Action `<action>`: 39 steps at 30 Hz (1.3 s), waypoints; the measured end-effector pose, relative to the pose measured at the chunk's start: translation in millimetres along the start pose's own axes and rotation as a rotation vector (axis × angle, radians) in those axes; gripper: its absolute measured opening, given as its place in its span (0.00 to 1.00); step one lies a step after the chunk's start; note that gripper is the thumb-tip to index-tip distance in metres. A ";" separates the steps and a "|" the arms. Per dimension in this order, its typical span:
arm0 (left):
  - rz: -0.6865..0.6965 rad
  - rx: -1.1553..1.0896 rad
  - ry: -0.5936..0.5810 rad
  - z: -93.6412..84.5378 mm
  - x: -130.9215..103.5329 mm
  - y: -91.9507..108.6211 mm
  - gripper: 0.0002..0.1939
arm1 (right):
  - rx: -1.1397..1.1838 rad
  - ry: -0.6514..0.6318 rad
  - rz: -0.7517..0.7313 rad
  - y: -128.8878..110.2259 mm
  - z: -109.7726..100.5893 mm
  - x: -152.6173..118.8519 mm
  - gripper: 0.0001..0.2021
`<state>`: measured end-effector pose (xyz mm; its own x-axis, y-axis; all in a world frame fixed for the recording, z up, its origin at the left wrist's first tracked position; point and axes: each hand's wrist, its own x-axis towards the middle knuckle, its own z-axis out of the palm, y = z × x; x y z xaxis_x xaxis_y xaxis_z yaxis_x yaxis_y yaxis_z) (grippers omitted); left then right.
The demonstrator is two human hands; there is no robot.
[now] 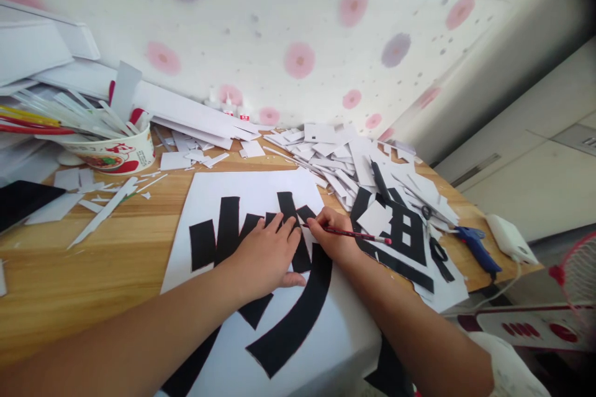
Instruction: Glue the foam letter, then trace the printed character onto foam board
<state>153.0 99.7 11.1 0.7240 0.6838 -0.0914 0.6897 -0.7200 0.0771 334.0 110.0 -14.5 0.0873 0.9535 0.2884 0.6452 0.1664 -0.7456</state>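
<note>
Left hand [270,251] part-hides black shape [228,226]

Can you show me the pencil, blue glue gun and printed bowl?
Pencil [357,234], head view: middle of its shaft.
Blue glue gun [478,250], head view: its body.
Printed bowl [116,156], head view: its outer wall.

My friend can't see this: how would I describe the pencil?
On the wooden table, find the white sheet with black shapes. At its right side, the right hand holds the pencil. Unlike those flat shapes, it is slim and dark red.
</note>
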 end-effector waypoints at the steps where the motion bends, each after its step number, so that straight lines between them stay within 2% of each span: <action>1: -0.004 -0.005 -0.005 0.2 0.4 0.0 0.45 | -0.005 -0.009 0.000 -1.2 -1.1 -2.4 0.13; 13: 0.009 -0.025 0.042 4.3 0.4 -2.2 0.43 | 0.007 -0.055 0.013 -6.1 -11.8 -20.5 0.13; 34: 0.006 -0.021 0.010 -2.7 0.1 -0.4 0.38 | 0.022 -0.104 0.075 -19.7 -28.8 -51.5 0.14; 39: 0.015 -0.013 0.025 -0.4 -0.1 -0.9 0.37 | -0.018 -0.111 0.037 -16.6 -30.5 -55.3 0.15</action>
<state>152.3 100.4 11.4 0.7340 0.6760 -0.0651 0.6790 -0.7284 0.0915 341.6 46.8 0.3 0.0274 0.9811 0.1915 0.6567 0.1268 -0.7434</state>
